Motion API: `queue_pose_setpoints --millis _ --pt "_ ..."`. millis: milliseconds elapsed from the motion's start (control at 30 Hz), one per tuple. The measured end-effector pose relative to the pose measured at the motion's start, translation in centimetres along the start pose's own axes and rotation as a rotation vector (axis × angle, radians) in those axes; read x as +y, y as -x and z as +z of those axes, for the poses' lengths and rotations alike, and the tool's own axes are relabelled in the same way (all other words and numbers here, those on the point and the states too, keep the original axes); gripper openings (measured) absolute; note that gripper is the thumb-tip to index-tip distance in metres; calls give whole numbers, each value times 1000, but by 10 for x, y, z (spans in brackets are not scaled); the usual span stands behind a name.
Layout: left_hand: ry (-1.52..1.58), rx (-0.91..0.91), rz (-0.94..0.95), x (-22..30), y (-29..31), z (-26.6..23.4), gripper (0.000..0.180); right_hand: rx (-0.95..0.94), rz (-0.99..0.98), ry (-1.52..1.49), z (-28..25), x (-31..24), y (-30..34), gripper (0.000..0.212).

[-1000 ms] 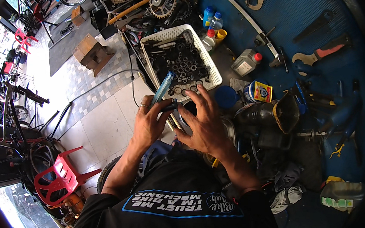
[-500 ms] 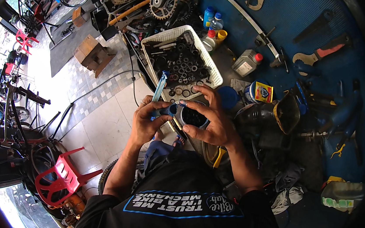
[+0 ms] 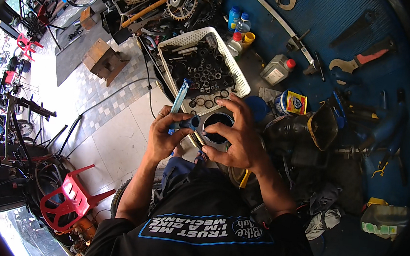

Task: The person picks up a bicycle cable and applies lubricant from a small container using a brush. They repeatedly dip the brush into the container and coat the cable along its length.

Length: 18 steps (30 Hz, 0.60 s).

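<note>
My left hand (image 3: 162, 138) is closed, with a small hollow blue cylinder (image 3: 194, 122) pinched between thumb and fingers, its open end toward my right hand. A slim light-blue stick-like tool (image 3: 180, 98) also stands out of that hand, its kind unclear. My right hand (image 3: 237, 140) is open, thumb and fingers apart, over a round tub (image 3: 216, 140) with dark contents. The index fingertip overlaps the tub's opening; whether it touches the contents cannot be told. Just beyond both hands is a white plastic basket (image 3: 242, 86) of small dark metal parts, rings and bearings.
Beyond the basket stand small bottles (image 3: 233, 19) and a grey bottle with a red cap (image 3: 278, 70). A blue lid (image 3: 255, 109) and a yellow-labelled tub (image 3: 293, 104) lie to the right. Tools hang on the blue panel (image 3: 317, 40). A red chair (image 3: 72, 194) stands left.
My right hand's index finger has moved away from the blue cylinder, rightward over the tub. My left hand stays almost in place with the cylinder and the light-blue tool.
</note>
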<state>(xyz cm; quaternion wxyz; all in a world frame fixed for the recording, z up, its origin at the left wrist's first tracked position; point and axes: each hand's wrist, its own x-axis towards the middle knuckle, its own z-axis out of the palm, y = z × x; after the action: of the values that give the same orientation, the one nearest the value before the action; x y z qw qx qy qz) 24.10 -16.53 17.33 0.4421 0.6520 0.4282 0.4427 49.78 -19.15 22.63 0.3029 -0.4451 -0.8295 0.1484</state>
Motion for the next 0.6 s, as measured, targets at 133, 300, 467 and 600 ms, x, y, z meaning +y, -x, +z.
queue_pose_setpoints --millis 133,300,467,600 --pt "35 1 2 2 -1 1 38 51 42 -185 2 5 3 57" --pt "16 -1 -9 4 -1 1 39 33 22 -47 3 -6 0 62" --pt "-37 4 6 9 -1 1 38 50 -1 36 2 -13 -3 56" --pt "-68 3 11 12 -1 0 38 40 -4 60 -1 -17 -5 53"
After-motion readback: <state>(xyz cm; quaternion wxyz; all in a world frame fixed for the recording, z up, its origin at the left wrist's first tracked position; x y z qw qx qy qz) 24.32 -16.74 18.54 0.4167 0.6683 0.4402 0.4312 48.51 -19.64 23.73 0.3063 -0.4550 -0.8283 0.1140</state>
